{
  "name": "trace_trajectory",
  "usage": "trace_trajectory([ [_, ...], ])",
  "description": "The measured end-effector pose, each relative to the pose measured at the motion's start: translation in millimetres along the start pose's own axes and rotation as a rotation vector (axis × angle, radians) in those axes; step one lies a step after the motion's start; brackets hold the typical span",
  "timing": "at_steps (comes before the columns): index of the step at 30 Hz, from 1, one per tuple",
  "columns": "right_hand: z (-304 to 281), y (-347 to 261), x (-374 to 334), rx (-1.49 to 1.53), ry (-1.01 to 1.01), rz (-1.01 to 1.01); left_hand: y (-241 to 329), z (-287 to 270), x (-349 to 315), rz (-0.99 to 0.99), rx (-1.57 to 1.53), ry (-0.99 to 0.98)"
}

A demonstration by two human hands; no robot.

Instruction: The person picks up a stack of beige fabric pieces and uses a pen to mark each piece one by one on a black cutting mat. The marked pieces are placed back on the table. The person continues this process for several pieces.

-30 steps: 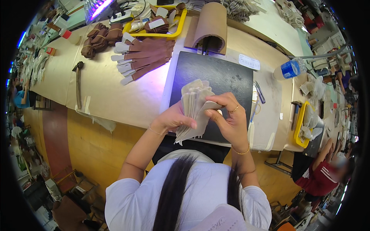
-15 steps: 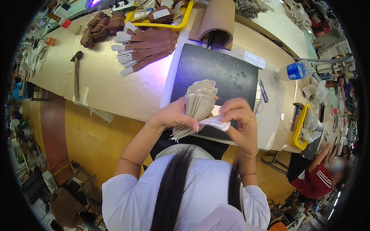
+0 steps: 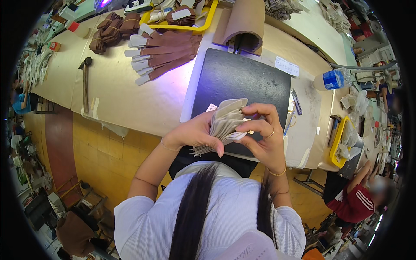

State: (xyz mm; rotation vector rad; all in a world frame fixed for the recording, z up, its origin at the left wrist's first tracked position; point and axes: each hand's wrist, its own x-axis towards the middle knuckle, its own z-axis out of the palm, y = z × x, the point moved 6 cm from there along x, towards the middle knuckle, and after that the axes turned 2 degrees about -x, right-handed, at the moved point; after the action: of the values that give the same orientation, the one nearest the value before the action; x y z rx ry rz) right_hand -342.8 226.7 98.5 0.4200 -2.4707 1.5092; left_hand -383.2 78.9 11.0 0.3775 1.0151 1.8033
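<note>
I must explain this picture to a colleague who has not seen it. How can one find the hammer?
Start at the long tan worktable and look along its left part. The hammer lies alone there, left of the fanned brown and white gloves. It is the only tool with a long straight handle and a dark head.

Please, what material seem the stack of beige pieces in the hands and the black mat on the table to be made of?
The stack of beige pieces, held by the left hand and right hand, looks like thin matte fabric or leather: the layers bend and fan out. The black mat looks like rubber or plastic, flat, dull, lightly scuffed.
</note>
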Motion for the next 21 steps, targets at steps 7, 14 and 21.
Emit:
trace_trajectory([
  [7,1.8,-5.6,-9.8,-0.063,0.064,-0.046,4.2,7.0,1.4,0.044,0.015,0.034],
  [14,-0.7,-12.2,-22.6,-0.127,0.076,-0.178,-0.8,4.0,-2.2,0.023,0.031,0.117],
  [21,2.6,-4.1,-31.2,-0.056,0.094,-0.206,10.6,13.2,-4.6,0.092,0.400,0.105],
])
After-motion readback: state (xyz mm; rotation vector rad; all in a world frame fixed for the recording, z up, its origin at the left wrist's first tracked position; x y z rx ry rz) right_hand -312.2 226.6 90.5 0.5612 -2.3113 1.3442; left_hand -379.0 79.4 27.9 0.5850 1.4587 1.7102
